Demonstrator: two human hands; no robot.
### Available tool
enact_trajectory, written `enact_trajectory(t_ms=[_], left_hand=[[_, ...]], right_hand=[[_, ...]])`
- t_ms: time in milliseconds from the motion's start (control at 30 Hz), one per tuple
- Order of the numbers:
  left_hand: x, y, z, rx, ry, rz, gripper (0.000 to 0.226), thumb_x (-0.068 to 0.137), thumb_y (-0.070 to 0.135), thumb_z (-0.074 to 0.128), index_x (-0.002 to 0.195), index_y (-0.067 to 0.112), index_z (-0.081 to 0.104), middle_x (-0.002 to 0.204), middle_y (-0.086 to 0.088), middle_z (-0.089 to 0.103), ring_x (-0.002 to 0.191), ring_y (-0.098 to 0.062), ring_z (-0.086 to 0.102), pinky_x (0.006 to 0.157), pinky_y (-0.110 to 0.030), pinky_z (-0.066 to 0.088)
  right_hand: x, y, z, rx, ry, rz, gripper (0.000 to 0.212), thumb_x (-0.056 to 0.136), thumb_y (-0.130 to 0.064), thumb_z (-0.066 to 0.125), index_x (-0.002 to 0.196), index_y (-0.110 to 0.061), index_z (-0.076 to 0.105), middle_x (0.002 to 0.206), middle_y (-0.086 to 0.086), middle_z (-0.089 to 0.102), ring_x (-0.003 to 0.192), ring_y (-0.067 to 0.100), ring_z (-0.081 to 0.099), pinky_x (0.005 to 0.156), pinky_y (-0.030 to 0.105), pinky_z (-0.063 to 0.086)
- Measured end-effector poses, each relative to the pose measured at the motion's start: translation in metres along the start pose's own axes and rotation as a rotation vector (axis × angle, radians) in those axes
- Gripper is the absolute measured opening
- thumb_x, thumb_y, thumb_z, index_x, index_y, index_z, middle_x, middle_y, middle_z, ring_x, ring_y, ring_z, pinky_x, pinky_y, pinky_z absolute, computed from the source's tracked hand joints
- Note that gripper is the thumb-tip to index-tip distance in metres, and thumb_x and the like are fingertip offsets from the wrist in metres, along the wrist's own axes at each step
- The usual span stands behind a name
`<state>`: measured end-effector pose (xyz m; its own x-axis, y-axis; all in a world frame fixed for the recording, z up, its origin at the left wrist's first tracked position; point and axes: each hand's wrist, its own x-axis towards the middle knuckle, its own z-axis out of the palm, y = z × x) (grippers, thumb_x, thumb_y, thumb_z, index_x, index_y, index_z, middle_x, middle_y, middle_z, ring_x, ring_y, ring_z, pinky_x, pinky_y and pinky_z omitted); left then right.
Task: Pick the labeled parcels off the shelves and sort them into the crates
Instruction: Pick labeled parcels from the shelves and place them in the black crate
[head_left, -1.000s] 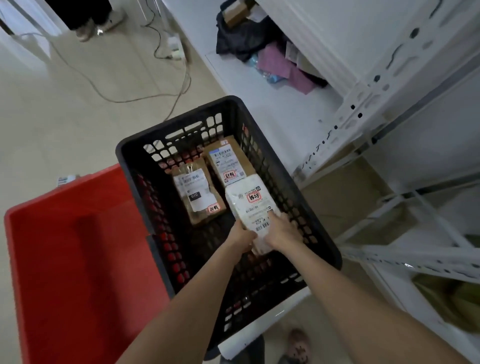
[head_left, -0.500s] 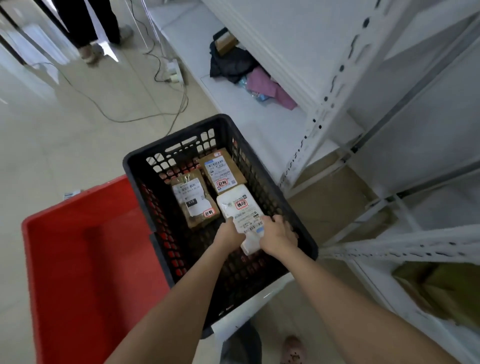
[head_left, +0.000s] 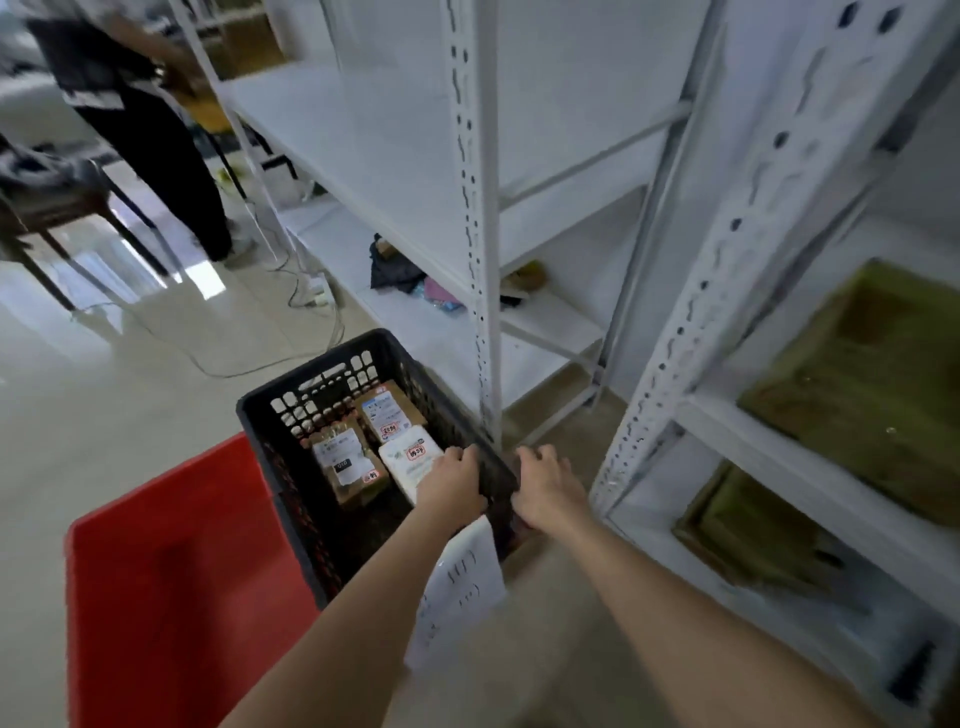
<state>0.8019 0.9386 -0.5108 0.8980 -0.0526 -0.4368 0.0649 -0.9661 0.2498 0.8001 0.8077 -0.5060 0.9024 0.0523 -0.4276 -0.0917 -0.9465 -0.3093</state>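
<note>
We see three labelled parcels lying flat in the black crate (head_left: 311, 370): the white parcel (head_left: 408, 460) nearest its right wall, beside two brown parcels (head_left: 347, 470). Our left hand (head_left: 451, 486) hangs over that wall, fingers bent; in the blur we cannot tell whether it grips anything. Our right hand (head_left: 545, 488) is just outside the crate, relaxed and holding nothing. A red crate (head_left: 171, 571) stands to the left.

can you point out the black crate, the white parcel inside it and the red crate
black perforated plastic crate (head_left: 306, 376): head view, far wall near the rim
white soft parcel with a red-edged sticker (head_left: 408, 467): head view, middle of its visible face
red plastic crate (head_left: 182, 571): head view, bare inside surface
</note>
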Motion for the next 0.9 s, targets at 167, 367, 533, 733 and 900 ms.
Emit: enact_trajectory(t_ms=[167, 367, 533, 733, 900], left_hand=[[-0.022, 0.068, -0.004, 0.090, 0.054, 0.216, 0.065, 0.087, 0.018, 0.059, 0.144, 0.013, 0.027, 0.142, -0.012, 0.036, 0.128, -0.030, 0.041, 0.099, -0.043, 0.046], [-0.074, 0.129, 0.027, 0.181, 0.001, 0.461, 0.060, 0.086, 0.021, 0.062, 0.138, 0.013, 0.033, 0.141, -0.010, 0.036, 0.129, -0.030, 0.037, 0.100, -0.042, 0.043], [-0.124, 0.192, 0.033, 0.243, 0.027, 0.619, 0.061, 0.087, 0.021, 0.061, 0.139, 0.012, 0.032, 0.140, -0.011, 0.037, 0.129, -0.029, 0.039, 0.101, -0.040, 0.041], [-0.203, 0.277, 0.044, 0.273, 0.086, 0.843, 0.063, 0.092, 0.015, 0.051, 0.147, 0.012, 0.020, 0.147, -0.011, 0.029, 0.132, -0.029, 0.036, 0.104, -0.039, 0.038], [-0.278, 0.344, 0.053, 0.277, 0.150, 0.995, 0.064, 0.090, 0.016, 0.055, 0.146, 0.013, 0.023, 0.145, -0.010, 0.031, 0.130, -0.028, 0.037, 0.100, -0.039, 0.043]], right_hand=[[-0.053, 0.046, -0.032, 0.061, 0.158, 0.157, 0.059, 0.090, -0.022, 0.060, 0.143, -0.021, 0.035, 0.143, 0.008, 0.034, 0.127, 0.029, 0.040, 0.098, 0.041, 0.044], [-0.143, 0.104, -0.035, 0.095, 0.242, 0.363, 0.053, 0.090, -0.022, 0.060, 0.138, -0.021, 0.039, 0.137, 0.008, 0.039, 0.122, 0.029, 0.043, 0.097, 0.040, 0.044], [-0.225, 0.147, -0.050, 0.116, 0.320, 0.497, 0.053, 0.091, -0.019, 0.055, 0.141, -0.020, 0.035, 0.142, 0.009, 0.033, 0.128, 0.032, 0.037, 0.101, 0.042, 0.040], [-0.328, 0.200, -0.076, 0.106, 0.475, 0.607, 0.051, 0.093, -0.020, 0.053, 0.141, -0.018, 0.034, 0.141, 0.009, 0.033, 0.125, 0.031, 0.038, 0.097, 0.042, 0.044], [-0.422, 0.246, -0.090, 0.086, 0.628, 0.684, 0.058, 0.091, -0.021, 0.057, 0.144, -0.020, 0.032, 0.143, 0.008, 0.032, 0.128, 0.029, 0.036, 0.101, 0.042, 0.040]])
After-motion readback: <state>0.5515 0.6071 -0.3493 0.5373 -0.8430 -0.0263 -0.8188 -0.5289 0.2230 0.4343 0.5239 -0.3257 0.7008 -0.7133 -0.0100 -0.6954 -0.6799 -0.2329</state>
